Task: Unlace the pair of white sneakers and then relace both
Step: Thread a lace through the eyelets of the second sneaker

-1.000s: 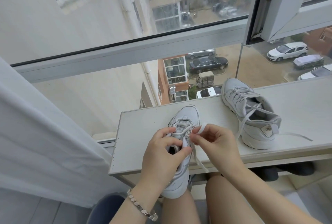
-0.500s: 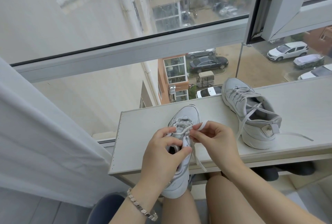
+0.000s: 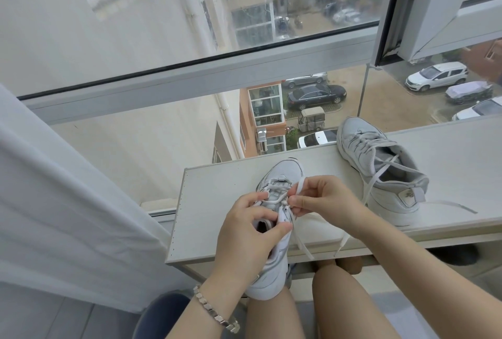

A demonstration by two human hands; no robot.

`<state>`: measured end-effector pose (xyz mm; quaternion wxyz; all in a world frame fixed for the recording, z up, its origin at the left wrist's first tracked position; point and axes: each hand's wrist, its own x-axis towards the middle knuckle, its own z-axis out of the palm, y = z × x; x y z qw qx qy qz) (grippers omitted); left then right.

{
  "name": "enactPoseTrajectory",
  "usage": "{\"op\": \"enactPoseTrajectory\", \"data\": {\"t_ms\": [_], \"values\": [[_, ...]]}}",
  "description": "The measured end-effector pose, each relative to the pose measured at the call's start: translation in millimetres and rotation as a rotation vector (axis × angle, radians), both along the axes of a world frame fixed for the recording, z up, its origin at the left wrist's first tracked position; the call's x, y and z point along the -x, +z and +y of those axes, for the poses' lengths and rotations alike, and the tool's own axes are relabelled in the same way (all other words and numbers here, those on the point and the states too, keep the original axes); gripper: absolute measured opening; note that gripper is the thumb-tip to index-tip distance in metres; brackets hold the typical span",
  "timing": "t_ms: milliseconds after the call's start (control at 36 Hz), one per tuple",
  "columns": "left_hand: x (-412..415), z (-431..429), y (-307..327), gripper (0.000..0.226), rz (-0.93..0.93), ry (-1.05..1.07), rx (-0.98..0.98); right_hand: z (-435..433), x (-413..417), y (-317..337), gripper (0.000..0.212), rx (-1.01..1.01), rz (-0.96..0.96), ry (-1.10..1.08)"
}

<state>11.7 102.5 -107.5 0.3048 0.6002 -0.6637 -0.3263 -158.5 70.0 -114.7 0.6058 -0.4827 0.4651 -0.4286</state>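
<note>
Lace work at the upper eyelets of the near sneaker, as I judged it.

The left hand [image 3: 252, 232] gripped the near sneaker [image 3: 285, 173] at its collar, fingers curled round it. The shoe lay across the near edge of the bench [image 3: 214, 203], heel on the thigh, toe and long axis pointing away toward the window. The right hand [image 3: 323, 200] pinched the lace [image 3: 300, 186] beside an eyelet; whether it was going out or in I could not tell. Next, I reckoned, came a steady pull along the lace while the left hand braced. The far sneaker [image 3: 380, 173] sat by the bench's far edge, toe aimed far-left, loosely laced.
</note>
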Motion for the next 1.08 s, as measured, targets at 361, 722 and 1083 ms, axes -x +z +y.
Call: {"op": "enactPoseTrajectory", "data": {"t_ms": [361,722,1083], "values": [[0.6,0.3,-0.5,0.010,0.013,-0.003,0.002,-17.2,8.3,8.6,0.010,-0.223,0.068,0.171],[0.8,-0.3,0.2,0.008,0.017,-0.001,-0.022,-24.3,8.9,22.5,0.007,-0.244,0.167,0.266],[0.3,-0.6,-0.8,0.006,0.012,0.005,-0.016,-0.1,-12.4,4.3,0.016,-0.013,0.268,-0.169]]}}
